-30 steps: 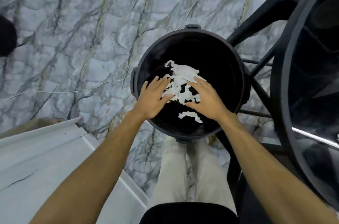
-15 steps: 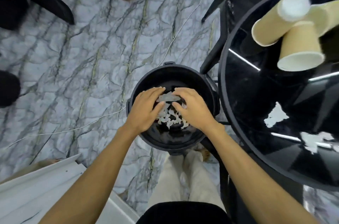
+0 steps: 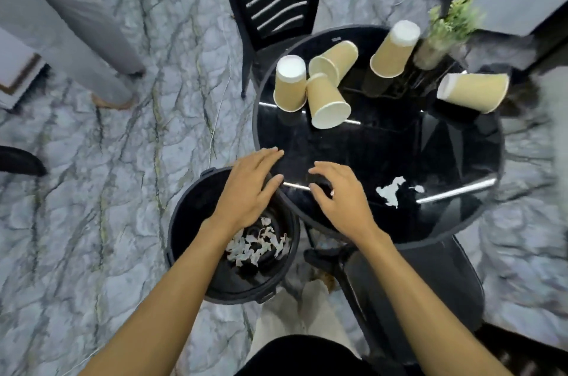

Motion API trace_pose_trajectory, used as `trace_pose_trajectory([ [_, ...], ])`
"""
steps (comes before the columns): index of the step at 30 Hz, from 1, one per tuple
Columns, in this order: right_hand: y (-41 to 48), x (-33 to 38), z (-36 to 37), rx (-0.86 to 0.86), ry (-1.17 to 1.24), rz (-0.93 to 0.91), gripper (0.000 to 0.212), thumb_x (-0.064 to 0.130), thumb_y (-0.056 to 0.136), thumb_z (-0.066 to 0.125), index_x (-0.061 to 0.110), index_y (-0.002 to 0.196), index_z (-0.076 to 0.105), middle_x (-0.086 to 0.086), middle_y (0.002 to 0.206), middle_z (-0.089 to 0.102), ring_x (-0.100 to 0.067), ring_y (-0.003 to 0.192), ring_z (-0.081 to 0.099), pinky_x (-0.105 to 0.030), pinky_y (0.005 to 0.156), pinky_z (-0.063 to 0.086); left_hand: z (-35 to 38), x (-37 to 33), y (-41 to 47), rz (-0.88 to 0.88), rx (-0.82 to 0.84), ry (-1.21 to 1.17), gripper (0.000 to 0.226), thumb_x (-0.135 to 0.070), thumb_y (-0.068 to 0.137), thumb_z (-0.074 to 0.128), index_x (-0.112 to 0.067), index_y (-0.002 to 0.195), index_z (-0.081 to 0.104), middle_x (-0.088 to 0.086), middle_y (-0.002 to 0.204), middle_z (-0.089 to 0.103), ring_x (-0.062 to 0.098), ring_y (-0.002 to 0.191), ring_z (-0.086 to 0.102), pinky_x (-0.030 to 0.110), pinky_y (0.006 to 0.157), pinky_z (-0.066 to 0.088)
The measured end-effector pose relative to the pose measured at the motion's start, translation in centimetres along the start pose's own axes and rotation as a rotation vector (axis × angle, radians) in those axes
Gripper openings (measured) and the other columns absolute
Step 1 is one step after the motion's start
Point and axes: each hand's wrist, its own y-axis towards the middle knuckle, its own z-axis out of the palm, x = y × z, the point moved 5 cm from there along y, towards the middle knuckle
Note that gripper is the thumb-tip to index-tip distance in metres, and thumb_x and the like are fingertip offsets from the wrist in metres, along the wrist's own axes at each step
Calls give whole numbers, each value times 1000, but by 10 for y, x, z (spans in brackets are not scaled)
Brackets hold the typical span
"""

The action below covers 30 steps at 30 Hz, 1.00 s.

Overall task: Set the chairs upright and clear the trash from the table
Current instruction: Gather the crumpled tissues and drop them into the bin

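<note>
Done: paper scraps point(image 3: 256, 245) lie in bin point(image 3: 184, 222).
Left: five cups point(image 3: 327, 102), torn paper point(image 3: 388, 192) on desk point(image 3: 461, 222).
Grip: left hand point(image 3: 249, 191), right hand point(image 3: 341, 197) open, empty.

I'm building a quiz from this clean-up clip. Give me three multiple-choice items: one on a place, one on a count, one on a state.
1. Where are most of the torn white paper scraps?
A. in the round black bin
B. on the marble floor
C. on the slatted black chair

2. How many tan paper cups are on the round black glossy table?
A. three
B. five
C. seven

3. The left hand and right hand are:
A. gripping a cup
B. holding the bin
C. open, holding nothing

Answers: 1 A, scraps lie on the bin's bottom; 2 B, five cups count out; 3 C, fingers spread and empty.
</note>
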Motion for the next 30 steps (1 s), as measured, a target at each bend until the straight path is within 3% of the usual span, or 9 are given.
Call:
trace_pose_trajectory([
  [3, -10, -27, -10, -75, -16, 77, 37, 22, 90, 68, 18, 126, 61, 3, 134, 57, -13, 127, 45, -7, 105, 26, 20, -11, 18, 37, 36, 29, 52, -44, 100, 37, -23, 147, 41, -5, 153, 39, 13, 143, 30, 38, 119, 23],
  [7, -13, -51, -5, -86, -68, 127, 50, 25, 86, 72, 17, 133, 57, 1, 139, 54, -17, 129, 44, -32, 111, 35, 45, -13, 38, 51, 73, 74, 51, -41, 101, 40, -22, 147, 41, -3, 155, 36, 16, 146, 26, 43, 121, 19],
  [10, -9, -62, 2, -81, -94, 152, 55, 25, 84, 74, 18, 135, 56, -1, 140, 53, -19, 129, 43, -32, 111, 32, 61, -11, 49, 73, 108, 97, 49, -38, 102, 43, -21, 148, 41, -1, 158, 32, 18, 148, 22, 39, 122, 10],
  [14, -9, -74, 11, -111, -109, 129, 48, 17, 86, 73, 17, 132, 59, -1, 131, 58, -19, 117, 48, -36, 104, 42, 81, -5, 56, 97, 165, 134, 49, -37, 103, 42, -20, 149, 38, -1, 160, 27, 18, 151, 16, 41, 123, 6],
  [20, -11, -86, 17, -156, -73, 122, 20, 10, 91, 66, 11, 111, 71, 0, 109, 62, -16, 102, 50, -8, 94, 34, 100, 2, 58, 106, 199, 173, 53, -42, 101, 33, -21, 149, 37, 1, 161, 26, 19, 151, 13, 45, 123, 7],
  [22, -10, -85, 14, -173, -40, 129, 17, 9, 92, 64, 10, 107, 72, 0, 105, 64, -15, 99, 52, -5, 91, 33, 101, 2, 59, 98, 183, 164, 51, -41, 102, 34, -20, 149, 39, 1, 160, 27, 19, 151, 14, 45, 123, 6],
  [26, -15, -86, -15, -339, -17, 121, 15, 12, 92, 65, 16, 104, 74, 5, 103, 67, -14, 99, 53, -20, 92, 40, 101, -7, 63, 127, 167, 128, 48, -37, 103, 37, -20, 148, 40, 0, 160, 28, 18, 151, 15, 45, 123, 8],
  [30, -33, -113, -53, -512, -94, 230, 18, 14, 92, 66, 21, 108, 73, 7, 106, 67, -13, 104, 48, -31, 92, 40, 109, -29, 76, 201, 187, 103, 48, -37, 103, 38, -20, 148, 40, 0, 160, 29, 19, 150, 17, 42, 123, 8],
])
